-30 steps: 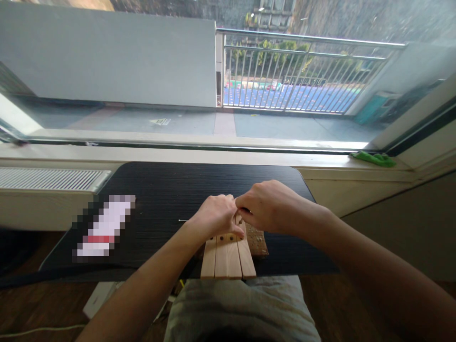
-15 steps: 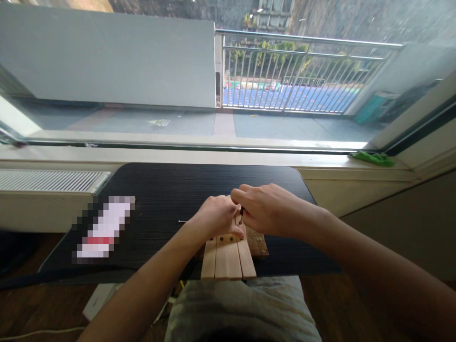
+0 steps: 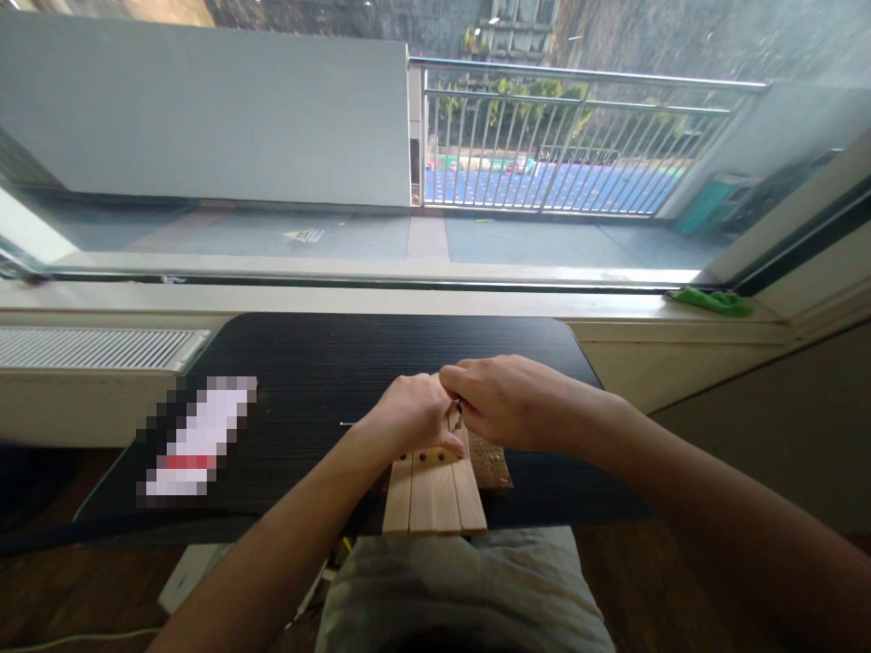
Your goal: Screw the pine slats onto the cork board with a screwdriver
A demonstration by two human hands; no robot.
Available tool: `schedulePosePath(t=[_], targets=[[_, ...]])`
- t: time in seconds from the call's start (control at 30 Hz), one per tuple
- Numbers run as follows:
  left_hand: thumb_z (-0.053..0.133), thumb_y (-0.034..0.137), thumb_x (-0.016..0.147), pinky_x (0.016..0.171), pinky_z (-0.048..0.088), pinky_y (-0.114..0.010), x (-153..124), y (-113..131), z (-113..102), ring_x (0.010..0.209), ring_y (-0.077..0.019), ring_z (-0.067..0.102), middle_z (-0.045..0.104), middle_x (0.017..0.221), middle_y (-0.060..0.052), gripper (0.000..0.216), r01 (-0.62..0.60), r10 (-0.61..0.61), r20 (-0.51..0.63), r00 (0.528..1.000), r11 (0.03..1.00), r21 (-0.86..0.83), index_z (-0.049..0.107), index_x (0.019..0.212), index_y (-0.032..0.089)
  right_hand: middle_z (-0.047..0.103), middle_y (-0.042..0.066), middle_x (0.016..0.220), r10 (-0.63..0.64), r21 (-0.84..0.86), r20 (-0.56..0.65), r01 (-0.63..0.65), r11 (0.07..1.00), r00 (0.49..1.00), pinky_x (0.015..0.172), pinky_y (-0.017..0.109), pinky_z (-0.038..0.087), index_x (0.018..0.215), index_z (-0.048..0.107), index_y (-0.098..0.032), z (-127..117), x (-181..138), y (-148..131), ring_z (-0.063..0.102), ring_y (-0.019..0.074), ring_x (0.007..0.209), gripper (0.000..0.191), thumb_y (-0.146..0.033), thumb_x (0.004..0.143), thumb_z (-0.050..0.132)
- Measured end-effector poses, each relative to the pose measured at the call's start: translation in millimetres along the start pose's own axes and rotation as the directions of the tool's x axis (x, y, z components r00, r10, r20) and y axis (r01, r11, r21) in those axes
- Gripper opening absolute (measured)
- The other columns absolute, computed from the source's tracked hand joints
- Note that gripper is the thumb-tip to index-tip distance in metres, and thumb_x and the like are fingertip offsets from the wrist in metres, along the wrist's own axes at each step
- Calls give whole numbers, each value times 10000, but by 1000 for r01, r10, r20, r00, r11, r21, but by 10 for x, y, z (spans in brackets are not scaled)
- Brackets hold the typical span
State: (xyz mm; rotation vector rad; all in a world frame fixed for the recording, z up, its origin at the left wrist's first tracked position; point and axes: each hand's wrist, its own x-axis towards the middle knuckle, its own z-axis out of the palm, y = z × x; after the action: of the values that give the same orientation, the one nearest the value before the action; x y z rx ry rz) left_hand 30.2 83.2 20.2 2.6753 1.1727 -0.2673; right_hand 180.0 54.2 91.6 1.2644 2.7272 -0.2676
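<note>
A light wooden piece of long slats (image 3: 435,499), with a row of dark round holes or screw heads across it, lies at the front of the black table. My left hand (image 3: 415,413) is closed over its far part, thumb stretched to the right along the wood. Just beside it, my right hand (image 3: 500,399) is closed in a fist-like grip on a thin dark tool (image 3: 459,413). Most of that tool is hidden by the fingers, and its kind does not show. Under the slats sits a rough brown block (image 3: 494,464).
The black table (image 3: 319,354) stands against the window sill. A blurred white and red item (image 3: 204,435) lies at its left. On the sill at the right is a green cloth (image 3: 711,301). A thin metal rod (image 3: 347,423) pokes out left of my left hand.
Both hands stay at the wooden piece in nearly the same pose. My right hand and the dark tool have shifted very slightly.
</note>
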Motion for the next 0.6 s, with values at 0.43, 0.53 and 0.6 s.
schedulePosePath(t=[0.43,0.53,0.6], targets=[[699,681,722,793,513,-332,4,2,-12,1042,-312,662,735,1062,-111,552,-7,7,36,999,1000,8,736,991,200,721,76,865,11,-16,6,-11,1000,1000,536,310,195,964,570,-164,-1,14,-7,610,158,675,117,-196,909,472],[703,670,728,797,520,-346,3,2,-18,1047,-321,666,733,1071,-117,545,-15,15,41,999,1000,10,741,1003,200,723,71,856,22,-27,9,-22,999,1000,534,315,181,972,572,-166,-5,16,-9,612,162,666,125,-207,916,468],[706,673,723,801,525,-355,4,1,-17,1049,-329,667,732,1071,-123,559,-19,18,38,999,1000,10,741,1009,195,725,72,856,28,-35,13,-27,999,1000,537,317,181,979,574,-166,-7,12,-12,617,166,669,130,-217,920,470]])
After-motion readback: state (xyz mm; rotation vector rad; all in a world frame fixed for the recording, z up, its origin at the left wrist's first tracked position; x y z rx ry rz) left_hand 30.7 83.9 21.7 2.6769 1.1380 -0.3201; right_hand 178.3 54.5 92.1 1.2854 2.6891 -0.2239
